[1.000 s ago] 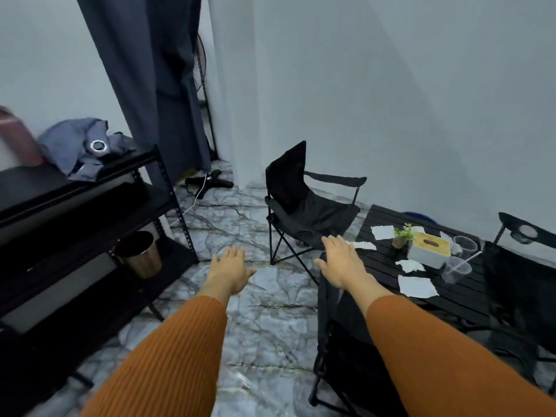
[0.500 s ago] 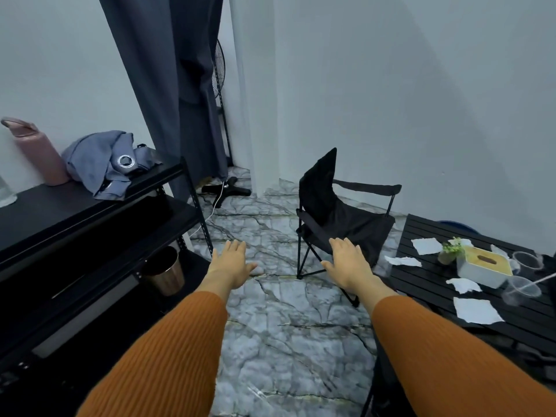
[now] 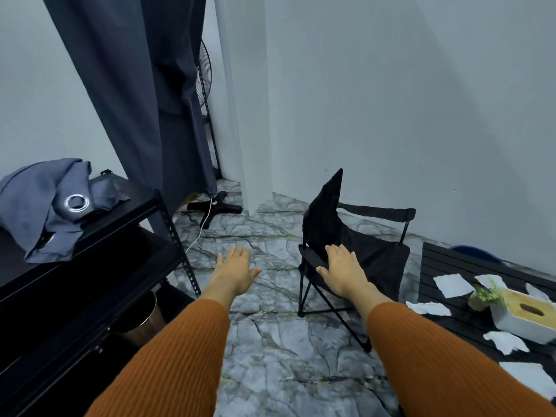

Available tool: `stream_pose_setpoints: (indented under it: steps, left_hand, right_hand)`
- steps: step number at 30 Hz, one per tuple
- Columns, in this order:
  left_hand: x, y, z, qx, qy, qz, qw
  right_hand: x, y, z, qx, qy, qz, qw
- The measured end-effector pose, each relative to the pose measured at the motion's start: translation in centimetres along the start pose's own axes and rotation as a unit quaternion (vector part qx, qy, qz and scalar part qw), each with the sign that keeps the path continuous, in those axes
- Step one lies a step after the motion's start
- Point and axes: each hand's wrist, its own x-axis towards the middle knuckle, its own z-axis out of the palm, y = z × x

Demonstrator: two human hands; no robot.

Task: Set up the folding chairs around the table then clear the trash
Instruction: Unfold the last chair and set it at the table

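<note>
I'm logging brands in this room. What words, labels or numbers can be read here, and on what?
None: no text can be read in this view.
The tissue box, folding chair, paper scraps and shelf show no lettering.

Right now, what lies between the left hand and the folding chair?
Nothing: in the head view only bare marbled floor shows between the left hand and the folding chair.
</note>
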Motion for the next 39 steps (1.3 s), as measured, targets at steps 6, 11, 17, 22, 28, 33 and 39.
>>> stream_pose_setpoints:
  steps: [6,11,17,22,28,33,39]
  left_hand:
    - [10.7,-0.1,-1.6,0.004,-0.003,0.021,1.000]
    - [19.8,-0.1,-2.5,0.006,-0.004,0.075,0.997]
    - [30.4,0.6,-4.3,0.016,-0.008,0.143,0.990]
    - [38.7,0.7,-6.9,0.046,-0.050,0.220,0.973]
    - [47.2,2.8,-9.0,0.073,-0.056,0.300,0.949]
    - [53.1,7.0,-9.8,0.080,-0.060,0.368,0.925]
    - [59.8,15.2,-9.9,0.069,-0.054,0.459,0.884]
  right_hand:
    - [8.7,0.4,-1.0,0.014,0.010,0.018,1.000]
    - [15.6,1.0,-1.2,0.007,0.013,0.052,0.999]
    - [23.1,1.2,-0.9,0.008,0.033,0.109,0.993]
    - [28.5,0.3,-0.8,0.042,0.060,0.176,0.982]
    - [33.2,0.3,-0.4,0.097,0.107,0.266,0.953]
    - [36.6,2.6,-0.3,0.112,0.118,0.336,0.928]
    - [41.8,7.4,-1.8,0.102,0.143,0.388,0.905]
